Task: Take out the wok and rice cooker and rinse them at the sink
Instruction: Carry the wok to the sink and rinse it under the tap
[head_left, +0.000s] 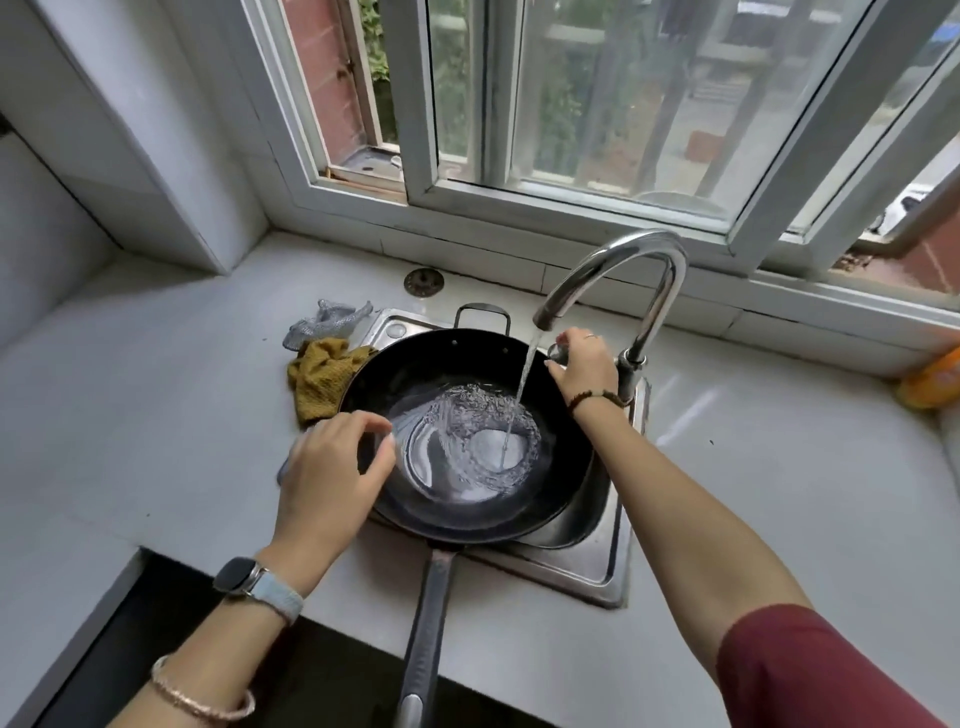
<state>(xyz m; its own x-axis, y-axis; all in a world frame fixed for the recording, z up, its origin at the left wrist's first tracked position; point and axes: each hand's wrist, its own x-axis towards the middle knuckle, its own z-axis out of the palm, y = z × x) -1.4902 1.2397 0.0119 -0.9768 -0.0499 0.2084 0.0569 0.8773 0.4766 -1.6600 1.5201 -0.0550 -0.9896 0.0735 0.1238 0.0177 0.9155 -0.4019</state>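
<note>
A black wok (415, 374) lies across the steel sink (587, 566), its long handle (428, 613) pointing toward me over the counter edge. Water streams from the curved chrome faucet (623, 260) into the wok and swirls in its bottom. My right hand (584, 366) grips the faucet's lever at the wok's right rim. My left hand (332, 473) hovers at the wok's left rim with fingers loosely curled and nothing in it. No rice cooker is in view.
A mustard cloth (317, 376) and a silver mesh scrubber (324, 322) lie on the white counter left of the sink. A round drain strainer (424, 282) sits behind them. An orange object (932, 384) is at the far right. The window sill runs close behind the faucet.
</note>
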